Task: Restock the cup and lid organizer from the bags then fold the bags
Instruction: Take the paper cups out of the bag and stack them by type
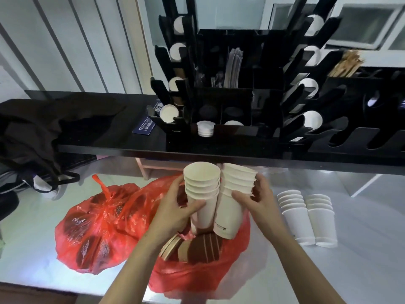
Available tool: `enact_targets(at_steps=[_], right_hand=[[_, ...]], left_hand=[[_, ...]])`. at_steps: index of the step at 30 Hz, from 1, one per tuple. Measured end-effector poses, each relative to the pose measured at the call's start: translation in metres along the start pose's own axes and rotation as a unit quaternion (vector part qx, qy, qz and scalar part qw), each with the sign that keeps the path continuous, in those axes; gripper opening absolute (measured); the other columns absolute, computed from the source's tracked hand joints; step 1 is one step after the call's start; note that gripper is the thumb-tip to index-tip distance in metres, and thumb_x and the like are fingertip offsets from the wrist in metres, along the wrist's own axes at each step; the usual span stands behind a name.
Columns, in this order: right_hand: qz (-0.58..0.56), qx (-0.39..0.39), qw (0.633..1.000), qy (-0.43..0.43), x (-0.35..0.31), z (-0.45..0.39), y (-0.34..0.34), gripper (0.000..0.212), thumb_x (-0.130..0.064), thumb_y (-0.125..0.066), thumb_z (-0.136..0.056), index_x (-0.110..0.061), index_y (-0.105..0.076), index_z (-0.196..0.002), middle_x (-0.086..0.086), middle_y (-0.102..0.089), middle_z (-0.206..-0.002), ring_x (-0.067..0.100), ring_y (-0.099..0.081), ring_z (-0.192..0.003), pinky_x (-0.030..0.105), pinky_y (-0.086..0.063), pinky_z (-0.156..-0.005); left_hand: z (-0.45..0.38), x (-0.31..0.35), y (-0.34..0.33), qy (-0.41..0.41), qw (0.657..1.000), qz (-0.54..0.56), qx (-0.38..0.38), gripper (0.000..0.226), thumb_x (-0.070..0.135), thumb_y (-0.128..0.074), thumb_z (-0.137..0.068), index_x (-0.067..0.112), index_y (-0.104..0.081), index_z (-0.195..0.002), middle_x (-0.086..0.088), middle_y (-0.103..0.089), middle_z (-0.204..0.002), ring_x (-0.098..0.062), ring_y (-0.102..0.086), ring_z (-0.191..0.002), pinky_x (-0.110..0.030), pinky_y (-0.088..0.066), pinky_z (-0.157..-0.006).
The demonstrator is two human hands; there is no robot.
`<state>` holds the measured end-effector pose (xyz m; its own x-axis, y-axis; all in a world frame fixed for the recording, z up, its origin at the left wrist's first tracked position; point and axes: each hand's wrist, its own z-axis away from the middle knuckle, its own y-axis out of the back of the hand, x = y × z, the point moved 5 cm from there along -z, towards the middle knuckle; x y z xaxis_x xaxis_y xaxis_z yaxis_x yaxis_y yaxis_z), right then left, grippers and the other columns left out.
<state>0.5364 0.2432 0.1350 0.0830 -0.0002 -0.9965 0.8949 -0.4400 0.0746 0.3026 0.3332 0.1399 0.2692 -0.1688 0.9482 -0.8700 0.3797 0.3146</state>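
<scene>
My left hand [175, 207] grips a stack of white paper cups [202, 189], and my right hand [255, 199] grips a second white stack [232, 205] beside it. Both stacks are held upright just above an open red plastic bag [197, 275] that shows brown cups [201, 249] inside. A second red bag [96, 229], tied shut and full of dark items, lies to the left. The black cup and lid organizer [241, 102] stands on the black shelf [109, 148] behind, with white cups in its side slots and white lids [205, 128] in a front compartment.
Two more stacks of white cups [306, 218] lie on the pale floor to the right. A dark cloth bag [43, 128] drapes over the shelf's left end. A blue card [143, 128] lies on the shelf. Wooden stirrers [347, 64] stand at the right.
</scene>
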Motion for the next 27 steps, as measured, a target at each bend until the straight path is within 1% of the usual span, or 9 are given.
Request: enact_targets(at_steps=[4, 7, 9, 13, 16, 17, 22, 25, 27], right_hand=[[-0.007, 0.033, 0.999, 0.005, -0.009, 0.004, 0.049, 0.096, -0.031, -0.090, -0.078, -0.044, -0.033, -0.154, -0.012, -0.066, -0.135, 0.007, -0.066, -0.118, 0.032, -0.056, -0.095], [-0.005, 0.061, 0.998, 0.012, -0.012, 0.011, 0.089, 0.086, -0.019, -0.082, -0.088, -0.043, -0.032, -0.155, -0.019, -0.063, -0.137, 0.001, -0.063, -0.122, 0.023, -0.055, -0.093], [-0.002, 0.086, 0.996, 0.005, -0.011, 0.016, 0.119, 0.083, -0.023, -0.080, -0.091, -0.045, -0.032, -0.155, -0.023, -0.064, -0.135, -0.001, -0.062, -0.121, 0.025, -0.055, -0.094], [0.019, 0.115, 0.993, -0.024, -0.006, 0.026, 0.187, 0.067, -0.022, -0.078, -0.092, -0.058, -0.043, -0.136, -0.029, -0.069, -0.119, 0.003, -0.068, -0.111, 0.033, -0.056, -0.092], [0.038, 0.135, 0.989, -0.042, 0.003, 0.032, 0.238, 0.062, -0.024, -0.080, -0.090, -0.052, -0.049, -0.134, -0.019, -0.074, -0.115, 0.006, -0.071, -0.103, 0.032, -0.058, -0.088], [0.043, 0.142, 0.988, -0.048, 0.008, 0.034, 0.255, 0.061, -0.025, -0.081, -0.089, -0.049, -0.049, -0.135, -0.017, -0.074, -0.114, 0.005, -0.071, -0.103, 0.031, -0.057, -0.087], [0.064, 0.165, 0.982, -0.071, 0.038, 0.040, 0.335, 0.052, -0.033, -0.080, -0.090, -0.044, -0.054, -0.133, -0.021, -0.070, -0.120, 0.001, -0.067, -0.110, 0.029, -0.057, -0.084], [0.080, 0.168, 0.978, -0.096, 0.064, 0.043, 0.378, 0.055, -0.043, -0.082, -0.087, -0.044, -0.055, -0.134, -0.017, -0.069, -0.125, 0.005, -0.067, -0.113, 0.036, -0.060, -0.087], [0.085, 0.170, 0.976, -0.109, 0.080, 0.044, 0.402, 0.056, -0.049, -0.082, -0.084, -0.047, -0.055, -0.132, -0.016, -0.070, -0.124, 0.006, -0.067, -0.113, 0.042, -0.061, -0.090]], left_hand=[[-0.010, 0.030, -0.042, -0.016, 0.999, 0.037, -0.024, 0.087, 0.033, -0.089, -0.079, 0.042, -0.038, -0.149, 0.022, -0.064, -0.135, -0.004, -0.060, -0.127, -0.043, -0.049, -0.108], [-0.014, 0.057, -0.084, -0.035, 0.997, 0.042, -0.057, 0.091, 0.022, -0.085, -0.084, 0.046, -0.031, -0.153, 0.024, -0.060, -0.140, 0.000, -0.056, -0.129, -0.035, -0.047, -0.109], [-0.015, 0.067, -0.115, -0.027, 0.996, 0.046, -0.074, 0.098, 0.031, -0.085, -0.083, 0.058, -0.023, -0.153, 0.024, -0.056, -0.144, 0.001, -0.053, -0.133, -0.034, -0.045, -0.109], [-0.018, 0.077, -0.183, 0.000, 0.993, 0.034, -0.109, 0.095, 0.039, -0.084, -0.083, 0.063, -0.022, -0.150, 0.031, -0.066, -0.124, 0.008, -0.061, -0.117, -0.025, -0.049, -0.099], [-0.019, 0.076, -0.239, 0.035, 0.989, 0.037, -0.137, 0.095, 0.055, -0.084, -0.073, 0.072, -0.021, -0.143, 0.015, -0.074, -0.116, -0.008, -0.070, -0.110, -0.043, -0.054, -0.103], [-0.019, 0.075, -0.258, 0.042, 0.988, 0.035, -0.148, 0.097, 0.058, -0.083, -0.069, 0.074, -0.020, -0.141, 0.013, -0.074, -0.116, -0.009, -0.070, -0.109, -0.044, -0.055, -0.101], [-0.016, 0.079, -0.347, 0.063, 0.980, 0.012, -0.186, 0.109, 0.045, -0.085, -0.075, 0.056, -0.012, -0.156, 0.014, -0.068, -0.123, -0.005, -0.067, -0.105, -0.030, -0.056, -0.094], [-0.014, 0.083, -0.391, 0.079, 0.980, -0.017, -0.180, 0.106, 0.051, -0.085, -0.074, 0.053, -0.017, -0.155, 0.013, -0.070, -0.115, -0.003, -0.067, -0.102, -0.028, -0.055, -0.091], [-0.013, 0.088, -0.415, 0.089, 0.979, -0.059, -0.171, 0.103, 0.063, -0.082, -0.069, 0.056, -0.019, -0.151, 0.015, -0.070, -0.110, -0.007, -0.067, -0.100, -0.033, -0.056, -0.091]])
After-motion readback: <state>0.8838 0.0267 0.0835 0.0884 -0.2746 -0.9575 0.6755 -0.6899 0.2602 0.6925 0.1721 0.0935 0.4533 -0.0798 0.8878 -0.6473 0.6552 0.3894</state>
